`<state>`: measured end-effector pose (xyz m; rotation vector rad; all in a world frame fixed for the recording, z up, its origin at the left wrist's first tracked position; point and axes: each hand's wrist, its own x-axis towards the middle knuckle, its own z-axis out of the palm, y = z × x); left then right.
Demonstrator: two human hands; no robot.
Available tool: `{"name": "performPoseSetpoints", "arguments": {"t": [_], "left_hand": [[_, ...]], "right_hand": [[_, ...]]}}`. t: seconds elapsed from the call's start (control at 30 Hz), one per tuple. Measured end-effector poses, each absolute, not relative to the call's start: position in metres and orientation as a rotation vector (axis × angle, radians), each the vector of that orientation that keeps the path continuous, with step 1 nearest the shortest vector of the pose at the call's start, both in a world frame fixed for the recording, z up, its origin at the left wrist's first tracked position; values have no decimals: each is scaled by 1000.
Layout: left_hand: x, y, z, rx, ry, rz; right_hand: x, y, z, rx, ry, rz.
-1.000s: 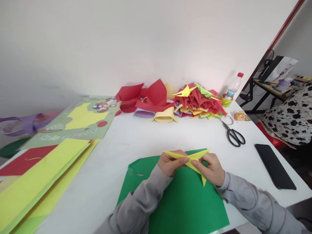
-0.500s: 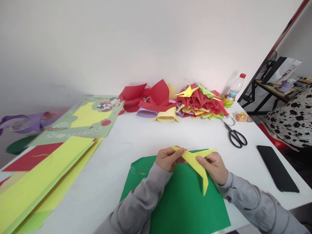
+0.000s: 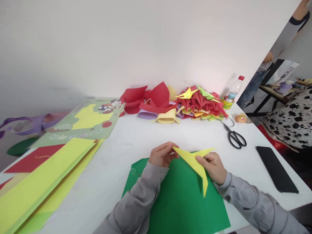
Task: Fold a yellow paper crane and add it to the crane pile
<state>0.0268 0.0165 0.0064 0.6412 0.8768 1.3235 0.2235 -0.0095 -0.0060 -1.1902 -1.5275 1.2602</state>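
A folded yellow paper shape with long pointed arms is held over a green paper sheet on the white table. My left hand pinches the shape's left tip between thumb and fingers. My right hand grips its right side, thumb on top. One point hangs down toward me, another sticks out to the upper right.
A heap of folded red, yellow and green paper pieces lies by the wall, with a plastic bottle beside it. Black scissors and a black phone lie at right. Yellow and red sheets cover the left. A person stands at far right.
The yellow shape has been spread out; its left tip moved left with my left hand and the lower point swung down. The view shifted slightly.
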Motion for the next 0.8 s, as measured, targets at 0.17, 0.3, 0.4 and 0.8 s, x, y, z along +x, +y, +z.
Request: {"name": "performPoseSetpoints", "arguments": {"t": [0.17, 0.3, 0.4, 0.8], "left_hand": [[34, 14, 3, 629, 857, 1240], [49, 1, -4, 798, 910, 1103], [56, -7, -7, 897, 955, 1036], [50, -2, -15, 926, 980, 1092]], "right_hand": [[220, -8, -10, -1186, -1438, 1266], [217, -8, -10, -1138, -1405, 1320], [216, -9, -8, -1092, -1397, 1395], [212, -5, -6, -1149, -1464, 1422]]}}
